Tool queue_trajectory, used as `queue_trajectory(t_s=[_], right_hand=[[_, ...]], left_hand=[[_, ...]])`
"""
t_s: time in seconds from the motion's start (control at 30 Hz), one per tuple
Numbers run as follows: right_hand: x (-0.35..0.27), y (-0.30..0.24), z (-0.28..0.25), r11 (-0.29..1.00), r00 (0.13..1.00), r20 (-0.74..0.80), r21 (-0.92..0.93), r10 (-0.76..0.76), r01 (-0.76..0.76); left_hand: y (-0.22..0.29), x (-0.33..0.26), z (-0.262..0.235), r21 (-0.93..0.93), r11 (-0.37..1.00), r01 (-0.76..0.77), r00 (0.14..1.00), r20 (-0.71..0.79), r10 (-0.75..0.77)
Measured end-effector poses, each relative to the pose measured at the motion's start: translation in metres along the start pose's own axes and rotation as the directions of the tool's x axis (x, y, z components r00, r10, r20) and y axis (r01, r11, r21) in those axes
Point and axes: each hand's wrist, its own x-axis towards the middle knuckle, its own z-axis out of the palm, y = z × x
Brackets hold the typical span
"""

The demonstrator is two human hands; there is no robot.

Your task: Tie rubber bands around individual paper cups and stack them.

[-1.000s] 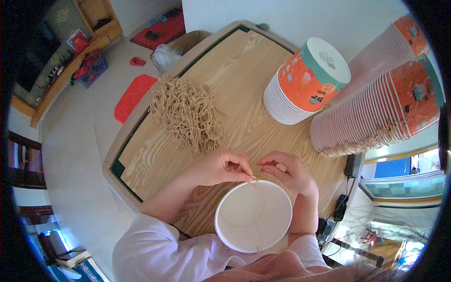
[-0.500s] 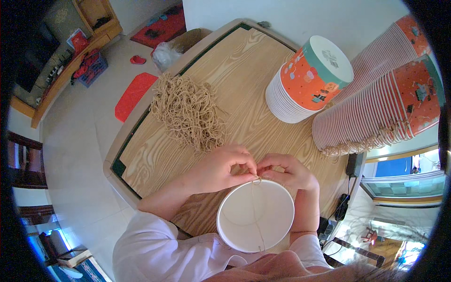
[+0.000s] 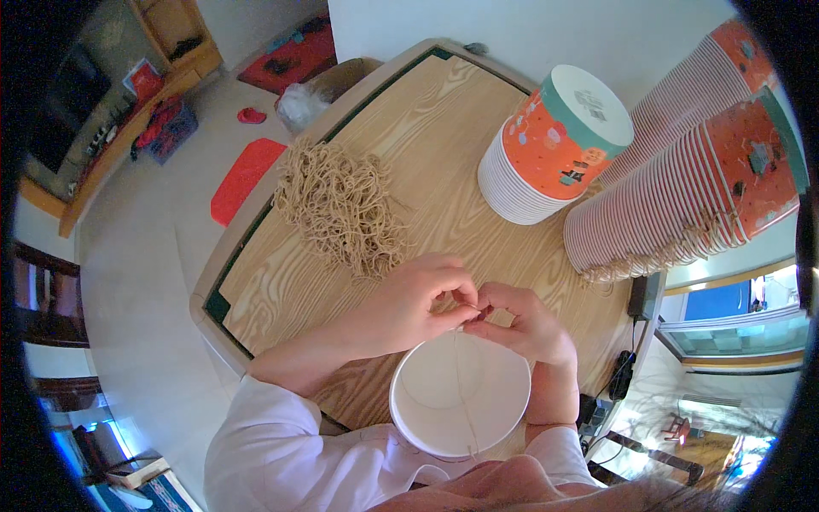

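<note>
White tub (image 3: 431, 388) — hands (image 3: 426, 299) (image 3: 525, 324) fingertip-to-fingertip

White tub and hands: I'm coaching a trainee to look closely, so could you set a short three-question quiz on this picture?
1. True or false: the left hand and right hand are close together at the far rim of the white tub.
2. On which side of the leftmost tub stack does the tangled twine heap lie? A) left B) right C) behind
3. Fill in: a thin strand runs from the tub's far rim toward its ____ rim.

Key: 1 true; 2 A; 3 near
</note>
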Motion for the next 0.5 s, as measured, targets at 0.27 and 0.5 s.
queue_trajectory(t_s=[0.27, 0.5], right_hand=[[0.001, -0.014, 0.002, 0.999, 0.997, -0.075, 0.011, -0.029, 0.030], [-0.005, -0.015, 0.008, 0.976, 0.967, -0.248, 0.219, 0.059, -0.003]], left_hand=[[-0.011, -0.022, -0.007, -0.165, 0.950, 0.267, 0.963, 0.096, -0.254], [-0.015, -0.019, 0.001, -0.086, 0.986, 0.145, 0.979, 0.154, -0.130]])
